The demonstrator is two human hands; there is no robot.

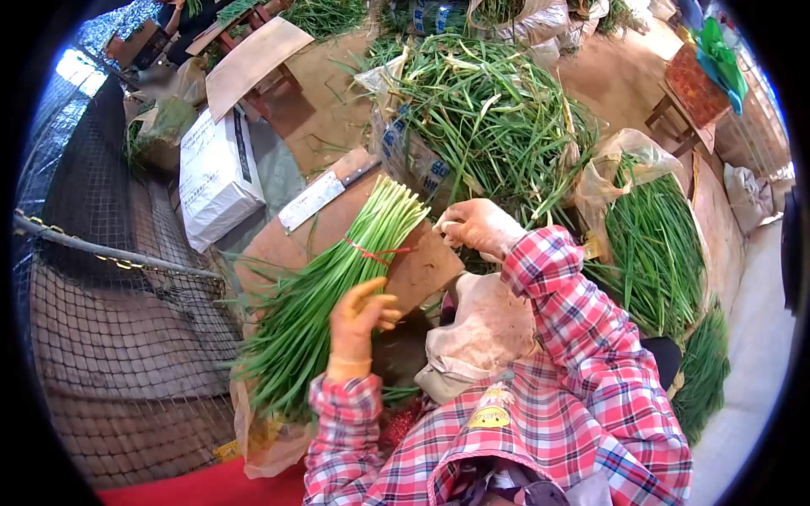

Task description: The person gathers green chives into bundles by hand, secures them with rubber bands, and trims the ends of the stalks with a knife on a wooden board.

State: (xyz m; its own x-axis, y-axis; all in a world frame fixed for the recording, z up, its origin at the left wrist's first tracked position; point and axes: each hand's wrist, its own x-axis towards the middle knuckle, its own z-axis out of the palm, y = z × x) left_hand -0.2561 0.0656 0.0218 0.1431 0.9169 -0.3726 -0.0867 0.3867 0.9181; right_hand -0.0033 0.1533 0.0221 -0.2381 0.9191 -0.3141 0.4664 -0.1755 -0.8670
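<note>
A thick bundle of chives (337, 304), tied with a red band (371, 253), lies across a brown board (426, 274), pale ends pointing away from me. Beside its green stalks, my left hand (363, 325) wears a thin orange-tinted glove. Its fingers are apart and slightly curled, with nothing visible in them. My right hand (483, 228), also gloved, is just right of the pale ends. Its fingers are pinched together, and I cannot make out what is between them. A cleaver (316, 201) with a dark handle rests flat on the board beyond the bundle.
Ahead is a big heap of loose chives (498, 118). On the right stands an open plastic bag of chives (654, 244). A white wrapped box (218, 181) sits at left, near black netting (126, 329). Small wooden tables stand farther back; part of another person shows at upper left.
</note>
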